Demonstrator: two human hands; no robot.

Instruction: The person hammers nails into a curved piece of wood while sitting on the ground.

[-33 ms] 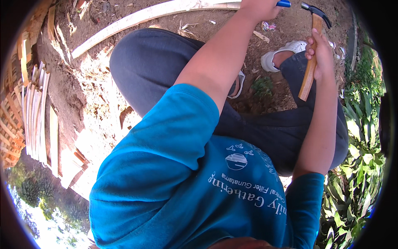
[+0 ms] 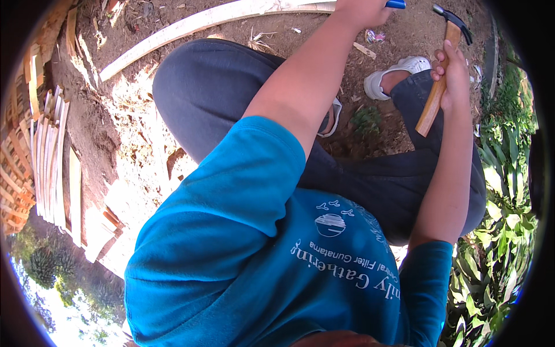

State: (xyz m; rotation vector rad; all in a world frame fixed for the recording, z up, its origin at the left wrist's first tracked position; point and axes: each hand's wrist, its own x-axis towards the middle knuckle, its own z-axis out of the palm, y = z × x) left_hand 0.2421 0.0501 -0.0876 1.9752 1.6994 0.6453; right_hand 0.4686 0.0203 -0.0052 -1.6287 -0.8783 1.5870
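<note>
In my right hand (image 2: 455, 81) is a claw hammer (image 2: 430, 107) with a wooden handle and a dark metal head. My fingers wrap the handle partway along, and the head points up and away from me. At the top edge my left hand (image 2: 365, 13) is closed on a tool with a blue end (image 2: 395, 4), which pokes out on the hand's right side. The rest of that tool and some of the fingers are outside the picture. Just left of this hand ends the visible part of a long, pale, curved wooden strip (image 2: 191, 30) on the ground.
I sit on bare soil with legs folded; a white shoe (image 2: 376, 85) shows between my hands. Several thin wooden slats (image 2: 52, 162) and a woven basket-like piece (image 2: 14, 179) are at the left. Green plants (image 2: 500, 231) border the right side. A small colourful wrapper (image 2: 374, 37) lies near the left hand.
The hammer's head has shifted slightly right and down, and my right hand has moved a little right with it. The left hand looks the same.
</note>
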